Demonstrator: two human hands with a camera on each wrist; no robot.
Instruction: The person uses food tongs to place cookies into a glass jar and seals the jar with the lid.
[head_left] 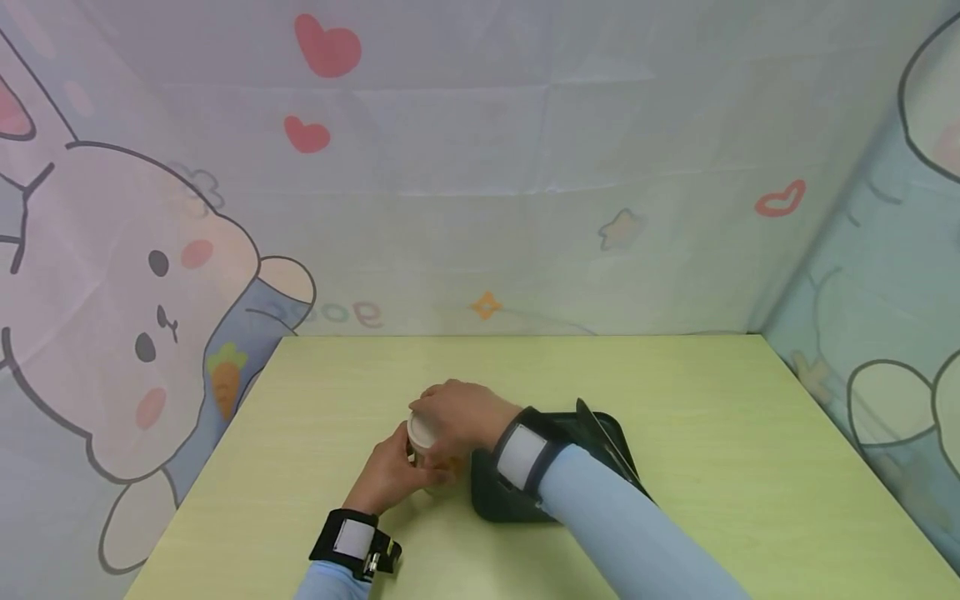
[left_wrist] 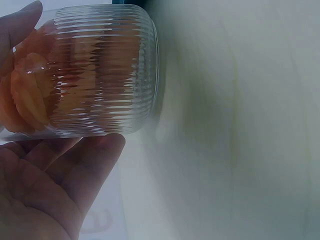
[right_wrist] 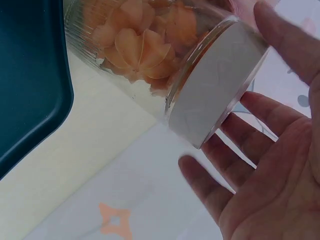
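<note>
A clear ribbed glass jar (left_wrist: 105, 70) stands upright at the table's middle, full of orange, flower-shaped pieces (right_wrist: 137, 52). Its white lid (right_wrist: 220, 82) sits on the mouth. My left hand (head_left: 390, 471) holds the jar's side, with the thumb on one side and the fingers on the other. From above, my right hand (head_left: 468, 417) grips the lid's rim between thumb and fingers. In the head view my hands hide most of the jar. Whether the jar's base touches the table is hard to tell.
Right of the jar lies a dark green tray (head_left: 495, 500), partly under my right forearm. A long dark utensil (head_left: 606, 442) rests slanted across it; its kind is unclear. The pale yellow table (head_left: 750, 467) meets a printed cloth backdrop (head_left: 480, 167).
</note>
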